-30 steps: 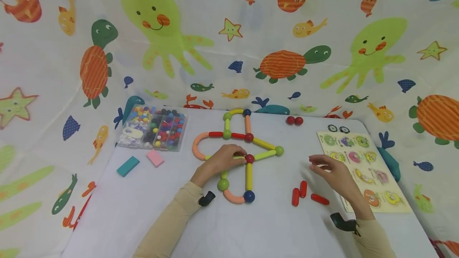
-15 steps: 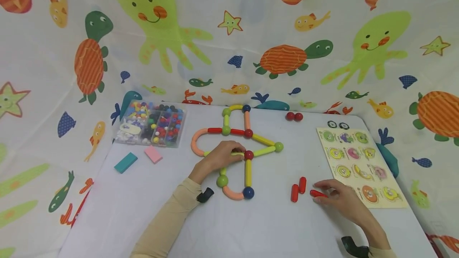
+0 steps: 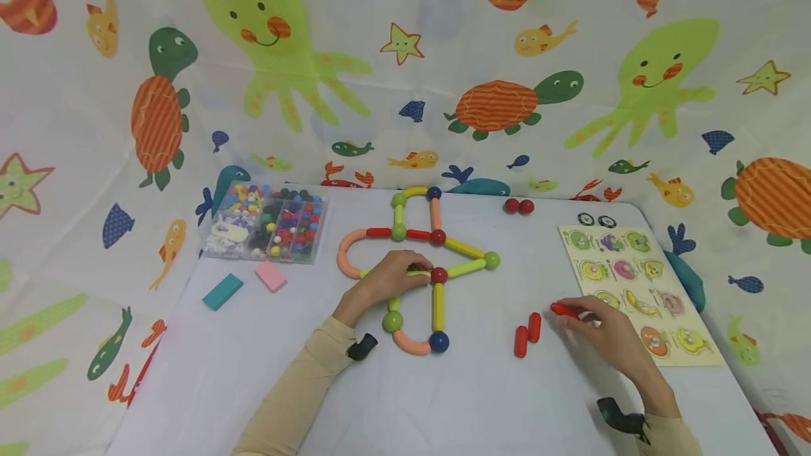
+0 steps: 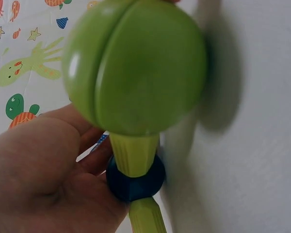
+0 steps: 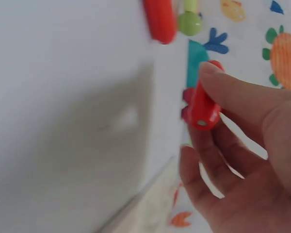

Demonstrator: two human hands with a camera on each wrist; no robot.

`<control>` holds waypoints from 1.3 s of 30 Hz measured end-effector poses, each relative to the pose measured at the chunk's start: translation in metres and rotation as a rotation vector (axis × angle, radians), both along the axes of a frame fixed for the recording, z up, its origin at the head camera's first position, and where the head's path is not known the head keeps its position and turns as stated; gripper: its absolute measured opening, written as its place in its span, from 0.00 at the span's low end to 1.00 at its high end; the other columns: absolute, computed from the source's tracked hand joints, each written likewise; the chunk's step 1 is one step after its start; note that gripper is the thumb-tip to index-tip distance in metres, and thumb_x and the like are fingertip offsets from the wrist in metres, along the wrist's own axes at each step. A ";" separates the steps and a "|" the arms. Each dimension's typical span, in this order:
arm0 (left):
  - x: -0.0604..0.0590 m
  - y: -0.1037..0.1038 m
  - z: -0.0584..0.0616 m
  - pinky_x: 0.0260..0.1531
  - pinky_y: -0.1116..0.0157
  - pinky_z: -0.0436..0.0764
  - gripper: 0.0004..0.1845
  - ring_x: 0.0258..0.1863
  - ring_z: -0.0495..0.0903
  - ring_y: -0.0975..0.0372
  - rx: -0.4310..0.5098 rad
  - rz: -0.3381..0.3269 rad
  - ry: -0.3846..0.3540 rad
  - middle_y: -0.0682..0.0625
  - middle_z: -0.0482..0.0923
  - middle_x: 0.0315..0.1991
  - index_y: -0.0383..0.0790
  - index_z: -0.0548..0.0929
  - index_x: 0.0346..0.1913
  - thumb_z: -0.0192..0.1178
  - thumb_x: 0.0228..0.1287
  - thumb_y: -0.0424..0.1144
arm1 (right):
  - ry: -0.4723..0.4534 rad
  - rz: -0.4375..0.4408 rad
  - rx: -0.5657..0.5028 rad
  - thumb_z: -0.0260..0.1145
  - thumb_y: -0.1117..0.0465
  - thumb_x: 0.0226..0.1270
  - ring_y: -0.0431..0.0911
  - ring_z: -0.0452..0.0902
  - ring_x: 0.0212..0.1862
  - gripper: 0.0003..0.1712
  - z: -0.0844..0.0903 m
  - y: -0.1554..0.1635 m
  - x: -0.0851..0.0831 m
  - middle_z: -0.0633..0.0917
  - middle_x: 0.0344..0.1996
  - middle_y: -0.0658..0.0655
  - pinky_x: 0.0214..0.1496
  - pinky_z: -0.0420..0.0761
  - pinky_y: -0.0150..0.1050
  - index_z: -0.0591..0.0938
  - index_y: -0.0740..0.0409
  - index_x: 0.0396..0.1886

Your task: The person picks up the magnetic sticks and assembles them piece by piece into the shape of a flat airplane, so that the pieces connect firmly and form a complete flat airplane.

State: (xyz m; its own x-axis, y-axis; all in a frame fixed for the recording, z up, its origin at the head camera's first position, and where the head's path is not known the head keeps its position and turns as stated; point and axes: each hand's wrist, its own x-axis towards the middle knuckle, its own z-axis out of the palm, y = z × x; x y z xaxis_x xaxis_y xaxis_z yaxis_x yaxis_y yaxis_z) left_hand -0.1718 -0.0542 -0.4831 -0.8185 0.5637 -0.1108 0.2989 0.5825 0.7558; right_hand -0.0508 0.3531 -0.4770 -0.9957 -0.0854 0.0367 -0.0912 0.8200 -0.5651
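Note:
A figure of magnetic rods and balls lies on the white table, with a green ball (image 3: 492, 260) at its right point. My left hand (image 3: 388, 278) pinches a yellow-green magnetic rod (image 3: 418, 273) of it, fingertips right at a red ball (image 3: 439, 275). The left wrist view shows a large green ball (image 4: 145, 68) up close, and a dark blue ball (image 4: 136, 178) beside the palm. My right hand (image 3: 605, 329) holds a short red magnetic rod (image 5: 206, 104) between thumb and fingers, raised above the table. Two more red rods (image 3: 521, 341) lie just left of that hand.
A clear compartment box (image 3: 319, 231) of beads stands at the back left, near a teal block (image 3: 223, 292) and a pink block (image 3: 271, 276). Two red balls (image 3: 519, 206) sit at the back. A fruit puzzle board (image 3: 687, 343) lies right, below two small wheels (image 3: 597, 220).
My right hand came down to the rightmost red rod, took hold of it and lifted it off the table. The left hand stays at the same place on the figure.

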 end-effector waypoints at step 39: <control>-0.002 -0.002 -0.004 0.56 0.65 0.80 0.15 0.49 0.79 0.65 -0.004 -0.007 0.007 0.57 0.85 0.50 0.48 0.85 0.57 0.65 0.70 0.43 | -0.105 0.279 -0.225 0.68 0.55 0.72 0.34 0.75 0.56 0.16 -0.021 -0.035 -0.132 0.85 0.55 0.52 0.56 0.72 0.21 0.84 0.49 0.57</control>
State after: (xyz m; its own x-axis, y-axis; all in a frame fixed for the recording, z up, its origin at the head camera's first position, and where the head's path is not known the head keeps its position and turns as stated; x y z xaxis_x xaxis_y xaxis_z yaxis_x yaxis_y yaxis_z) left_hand -0.1739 -0.0559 -0.4873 -0.8152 0.5692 -0.1073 0.3083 0.5832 0.7516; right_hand -0.1831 0.3183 -0.4979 -0.9346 -0.3553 -0.0158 -0.2253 0.6258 -0.7467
